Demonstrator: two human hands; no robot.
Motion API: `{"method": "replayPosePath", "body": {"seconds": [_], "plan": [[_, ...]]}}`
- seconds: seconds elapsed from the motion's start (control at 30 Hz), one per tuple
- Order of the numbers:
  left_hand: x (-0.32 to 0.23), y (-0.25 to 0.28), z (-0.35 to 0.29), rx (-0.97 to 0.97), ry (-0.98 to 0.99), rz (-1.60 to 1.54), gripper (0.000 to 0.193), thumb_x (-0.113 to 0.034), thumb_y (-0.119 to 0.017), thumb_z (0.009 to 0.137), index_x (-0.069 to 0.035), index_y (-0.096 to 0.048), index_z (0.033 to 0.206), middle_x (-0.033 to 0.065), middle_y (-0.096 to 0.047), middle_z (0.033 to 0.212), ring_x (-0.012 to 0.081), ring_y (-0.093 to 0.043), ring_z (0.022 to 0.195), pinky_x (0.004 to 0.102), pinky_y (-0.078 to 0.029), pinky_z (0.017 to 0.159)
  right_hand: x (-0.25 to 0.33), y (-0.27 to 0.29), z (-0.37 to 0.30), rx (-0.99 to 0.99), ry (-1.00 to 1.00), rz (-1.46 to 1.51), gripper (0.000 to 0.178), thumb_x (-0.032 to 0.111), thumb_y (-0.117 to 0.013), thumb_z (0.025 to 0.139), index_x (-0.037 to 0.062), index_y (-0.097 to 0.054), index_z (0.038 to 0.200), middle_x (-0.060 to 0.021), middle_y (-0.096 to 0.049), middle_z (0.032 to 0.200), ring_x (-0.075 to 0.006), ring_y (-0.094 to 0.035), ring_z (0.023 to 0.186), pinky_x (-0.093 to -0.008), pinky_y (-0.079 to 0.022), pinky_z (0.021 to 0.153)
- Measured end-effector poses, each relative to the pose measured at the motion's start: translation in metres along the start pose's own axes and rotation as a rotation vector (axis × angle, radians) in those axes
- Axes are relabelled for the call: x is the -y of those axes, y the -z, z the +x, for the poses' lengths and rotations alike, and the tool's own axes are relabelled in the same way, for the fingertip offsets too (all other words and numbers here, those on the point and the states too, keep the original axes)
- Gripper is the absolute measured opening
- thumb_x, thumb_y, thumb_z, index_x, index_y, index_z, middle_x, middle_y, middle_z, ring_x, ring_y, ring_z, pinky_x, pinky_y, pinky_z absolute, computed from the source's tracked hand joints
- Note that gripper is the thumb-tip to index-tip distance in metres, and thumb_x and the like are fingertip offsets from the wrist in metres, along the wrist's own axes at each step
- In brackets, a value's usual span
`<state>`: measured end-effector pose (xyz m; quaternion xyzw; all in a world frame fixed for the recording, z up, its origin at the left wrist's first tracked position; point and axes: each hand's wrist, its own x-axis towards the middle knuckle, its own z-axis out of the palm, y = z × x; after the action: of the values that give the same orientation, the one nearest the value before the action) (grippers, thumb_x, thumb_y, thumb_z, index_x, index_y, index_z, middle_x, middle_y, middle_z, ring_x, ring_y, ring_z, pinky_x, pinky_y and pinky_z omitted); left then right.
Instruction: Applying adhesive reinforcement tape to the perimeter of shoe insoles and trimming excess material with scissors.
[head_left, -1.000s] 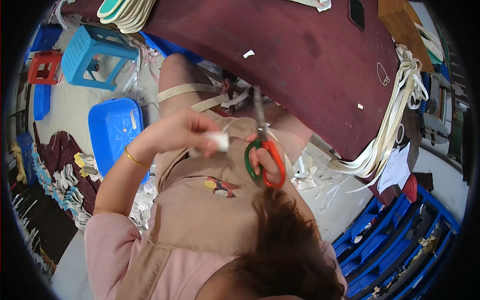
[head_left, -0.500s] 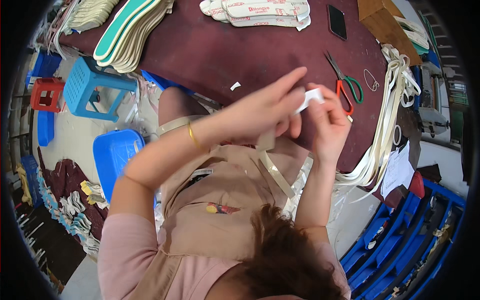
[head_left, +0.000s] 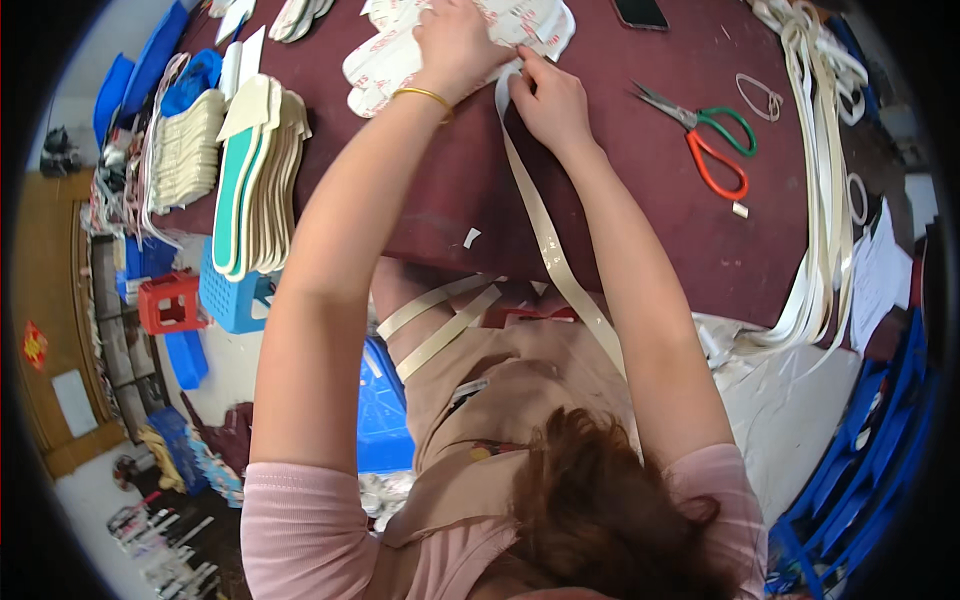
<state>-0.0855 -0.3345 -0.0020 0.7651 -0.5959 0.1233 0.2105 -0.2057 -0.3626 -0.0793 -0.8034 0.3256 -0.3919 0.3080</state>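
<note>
Upper centre: your right hand (head_left: 548,100) pinches the cream strip (head_left: 545,235) beside white pads (head_left: 375,72); your left hand (head_left: 460,45) lies half-curled on them, grip unclear. Strip's at the pads; long tail looks uncut.

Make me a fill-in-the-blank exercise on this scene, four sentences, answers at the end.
1. The right hand pinches a cream strip, and the scissors lie to that hand's ____.
2. A gold bracelet circles the ____ wrist.
3. The scissors have one red handle loop and one ____ one.
4. Beside the blue plastic stool stands a ____ one.

Missing words: right; left; green; red.
</note>
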Motion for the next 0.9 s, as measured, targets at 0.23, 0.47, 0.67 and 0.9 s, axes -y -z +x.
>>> {"method": "replayPosePath", "body": {"seconds": [0.23, 0.47, 0.67, 0.9], "plan": [[0.018, 0.073, -0.003, 0.132, 0.162, -0.358, 0.065, -0.034, -0.082, 0.061, 0.010, -0.052, 0.097, 0.0170, -0.063, 0.080, 0.0196, -0.062, 0.065, 0.0303, -0.050, 0.059, -0.016, -0.011, -0.001, -0.207, 0.160, -0.006, 0.015, 0.015, -0.056, 0.074, -0.0002, -0.055, 0.072, -0.0141, -0.065, 0.087, -0.0319, -0.061, 0.064, -0.0396, -0.049, 0.063], [0.071, 0.086, -0.017, 0.042, 0.264, -0.169, 0.079, -0.051, -0.080, 0.056, 0.010, -0.049, 0.097, 0.0192, -0.064, 0.091, 0.0275, -0.066, 0.080, 0.0344, -0.053, 0.070, 0.001, 0.001, -0.002, -0.075, -0.133, 0.155, 0.016, 0.015, -0.058, 0.078, -0.0002, -0.058, 0.076, -0.0075, -0.067, 0.082, -0.0195, -0.061, 0.066, -0.0287, -0.048, 0.067], [0.024, 0.038, -0.040, 0.151, 0.297, -0.066, 0.078, -0.048, -0.078, 0.055, 0.007, -0.047, 0.100, 0.0234, -0.062, 0.091, 0.0345, -0.062, 0.088, 0.0373, -0.049, 0.080, -0.007, 0.024, -0.019, -0.130, -0.350, 1.149, 0.012, 0.007, -0.050, 0.080, 0.0008, -0.049, 0.070, -0.0174, -0.066, 0.083, -0.0202, -0.065, 0.071, -0.0312, -0.052, 0.064], [0.055, 0.023, -0.029, 0.186, 0.391, -0.769, 0.076, -0.017, -0.085, 0.054, 0.009, -0.040, 0.109, 0.0184, -0.057, 0.105, 0.0219, -0.060, 0.090, 0.0308, -0.050, 0.079, 0.008, 0.034, -0.029, -0.034, -0.389, 1.149, 0.010, 0.005, -0.048, 0.079, 0.0038, -0.045, 0.069, -0.0195, -0.065, 0.092, -0.0209, -0.065, 0.069, -0.0310, -0.051, 0.062]]}}
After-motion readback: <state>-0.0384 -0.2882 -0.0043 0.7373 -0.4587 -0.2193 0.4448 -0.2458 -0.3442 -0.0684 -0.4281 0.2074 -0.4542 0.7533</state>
